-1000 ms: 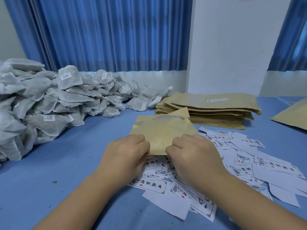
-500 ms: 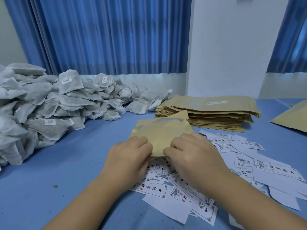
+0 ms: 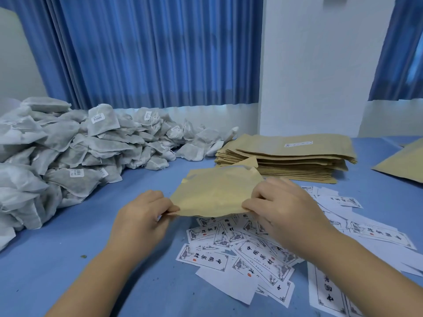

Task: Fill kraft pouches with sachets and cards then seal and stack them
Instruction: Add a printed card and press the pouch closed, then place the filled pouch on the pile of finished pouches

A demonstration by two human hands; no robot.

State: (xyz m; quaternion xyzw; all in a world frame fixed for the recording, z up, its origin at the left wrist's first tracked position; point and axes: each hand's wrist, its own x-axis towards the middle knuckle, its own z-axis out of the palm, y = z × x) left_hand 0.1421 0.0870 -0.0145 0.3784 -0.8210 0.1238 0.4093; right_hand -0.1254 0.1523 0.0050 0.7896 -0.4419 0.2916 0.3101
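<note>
Two hands share one kraft pouch over the middle of the blue table: the left hand pinches its near-left corner and the right hand pinches the near edge further right, fingers closed on the paper, most likely to pull the two walls apart at the mouth. The pouch is held just above the scattered cards toward the near edge, handy for slipping one in. The heap of sachets lies along the left edge and the stack of empty pouches sits toward the far right, both seemingly within reach.
</note>
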